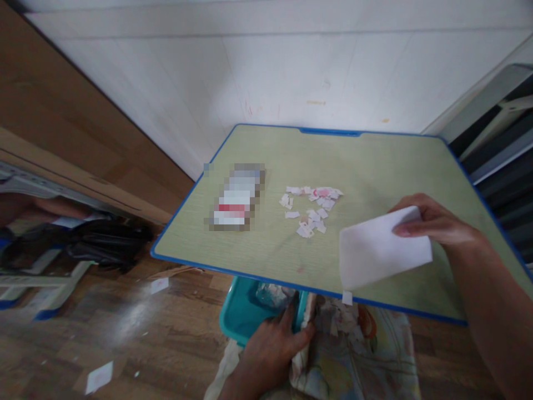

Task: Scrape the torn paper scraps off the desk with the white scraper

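Note:
My right hand [435, 222] holds a blank white piece of paper [383, 247] above the right part of the low table [400, 166], thumb on top and fingers behind. A small white scrap [347, 298] shows at the table's front edge just under the paper. Below that edge, my left hand [272, 350] grips the edge of a patterned cloth [353, 366] beside the rim of a teal basin [227, 319], its thumb and forefinger on either side. Torn paper scraps [312, 208], some with pink print, lie mid-table. More scraps [339, 316] rest on the cloth.
A blurred-out phone-like object [237, 197] lies on the table's left side. Crumpled clear plastic [275, 294] is in the basin. Paper pieces [100, 378] are scattered over the wooden floor [175, 344]. A black bag [108, 241] sits at left, and a white wall [291, 72] stands behind.

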